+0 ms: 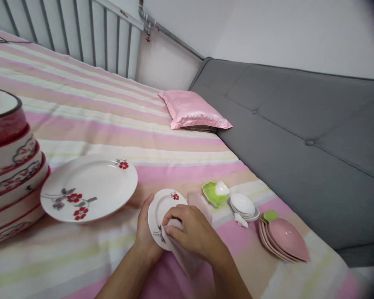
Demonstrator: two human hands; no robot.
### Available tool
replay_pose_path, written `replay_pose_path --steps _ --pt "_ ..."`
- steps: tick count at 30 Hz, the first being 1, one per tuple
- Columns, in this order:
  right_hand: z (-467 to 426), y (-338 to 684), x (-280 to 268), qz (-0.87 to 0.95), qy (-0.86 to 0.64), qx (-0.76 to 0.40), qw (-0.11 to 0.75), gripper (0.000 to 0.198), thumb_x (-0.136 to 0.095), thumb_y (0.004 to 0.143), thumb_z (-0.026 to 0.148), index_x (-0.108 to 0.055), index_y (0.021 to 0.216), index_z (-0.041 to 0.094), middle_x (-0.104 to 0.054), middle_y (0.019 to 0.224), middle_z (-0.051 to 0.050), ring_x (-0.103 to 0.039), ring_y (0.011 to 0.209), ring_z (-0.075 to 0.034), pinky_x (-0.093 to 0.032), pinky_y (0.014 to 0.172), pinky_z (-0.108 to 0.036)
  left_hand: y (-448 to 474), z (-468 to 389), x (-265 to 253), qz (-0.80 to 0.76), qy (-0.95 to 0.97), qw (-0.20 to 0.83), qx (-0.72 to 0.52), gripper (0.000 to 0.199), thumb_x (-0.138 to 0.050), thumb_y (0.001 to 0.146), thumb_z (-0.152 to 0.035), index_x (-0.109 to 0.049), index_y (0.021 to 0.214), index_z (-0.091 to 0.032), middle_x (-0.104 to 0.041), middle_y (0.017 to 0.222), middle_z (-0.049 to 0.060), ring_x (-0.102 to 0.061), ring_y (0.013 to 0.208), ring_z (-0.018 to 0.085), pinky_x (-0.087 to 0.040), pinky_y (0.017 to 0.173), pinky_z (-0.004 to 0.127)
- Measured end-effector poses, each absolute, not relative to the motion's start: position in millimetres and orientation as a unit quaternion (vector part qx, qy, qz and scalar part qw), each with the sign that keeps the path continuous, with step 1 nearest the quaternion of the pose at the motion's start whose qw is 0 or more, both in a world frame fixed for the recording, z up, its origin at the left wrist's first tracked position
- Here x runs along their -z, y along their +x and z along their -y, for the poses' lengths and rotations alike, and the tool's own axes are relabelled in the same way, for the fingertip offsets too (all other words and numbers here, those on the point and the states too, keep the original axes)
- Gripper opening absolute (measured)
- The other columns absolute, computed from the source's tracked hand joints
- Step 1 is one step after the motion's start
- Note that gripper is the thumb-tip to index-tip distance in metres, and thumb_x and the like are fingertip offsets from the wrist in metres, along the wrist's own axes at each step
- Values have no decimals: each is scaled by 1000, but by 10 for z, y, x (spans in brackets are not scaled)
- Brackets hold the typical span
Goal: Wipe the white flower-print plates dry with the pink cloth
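A small white plate (157, 207) with red flowers and grey leaves is held up near the front middle. My left hand (146, 232) grips it from the left, thumb along the rim and the other fingers hidden behind it. In my right hand (191, 230) a pale pink cloth (187, 259) is pinched and pressed on the plate's face, its loose end hanging down. To the left lies a large white plate (96, 187) with the same flower pattern. Just beyond my right hand, more pinkish cloth (201, 203) shows on the bed.
Stacked red-and-white bowls (15, 166) stand at the left edge. On the right are a green leaf-shaped dish (213, 194), small white dishes (242, 203) and stacked pink dishes (288, 238). Farther back, a pink pillow (195, 109) rests against the grey headboard (283, 112) on the striped bedspread (90, 128).
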State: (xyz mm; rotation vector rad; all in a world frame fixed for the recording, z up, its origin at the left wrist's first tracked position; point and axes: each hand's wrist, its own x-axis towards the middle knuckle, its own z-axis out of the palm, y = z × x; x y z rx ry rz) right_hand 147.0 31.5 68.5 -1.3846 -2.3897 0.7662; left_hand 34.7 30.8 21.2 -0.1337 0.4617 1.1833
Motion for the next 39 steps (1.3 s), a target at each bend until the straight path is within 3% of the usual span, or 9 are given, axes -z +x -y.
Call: replay_pose_path --steps 10,14,26,34,39 --pt "-394 1296 -452 807 -497 -195 252 20 -54 81 12 -66 92 24 -61 100 0 -58 92 -14 -41 83 -23 338 -316 -214 -192 -108 789 -573 37 -45 87 -36 -64 68 -10 -67 60 7 -63 52 18 -54 61 31" --pt "-465 1322 -386 791 -522 -170 268 20 -52 83 13 -68 90 23 -61 99 -1 -59 91 -14 -42 84 -24 357 -323 -202 -210 -100 781 -580 34 -46 86 -36 -65 76 -10 -69 67 8 -66 61 21 -54 67 35" --pt "-456 1536 -486 750 -633 -140 130 13 -54 77 14 -64 81 21 -64 89 -4 -60 88 -20 -39 75 -29 364 -309 -201 -240 -75 796 -551 45 -48 82 -46 -66 98 -7 -72 81 14 -68 77 30 -52 74 45" --pt "-343 1571 -659 789 -549 -260 90 11 -60 68 14 -66 73 22 -67 83 0 -59 83 -17 -38 71 -25 341 -294 -206 -213 -66 809 -543 43 -48 81 -47 -68 85 -9 -71 80 14 -67 78 30 -52 74 43" --pt "-341 1472 -631 808 -490 -293 147 15 -59 69 11 -67 75 22 -67 84 1 -58 86 -15 -40 76 -24 338 -305 -232 -215 -67 803 -551 42 -46 83 -45 -67 77 -9 -71 74 14 -68 76 29 -53 73 41"
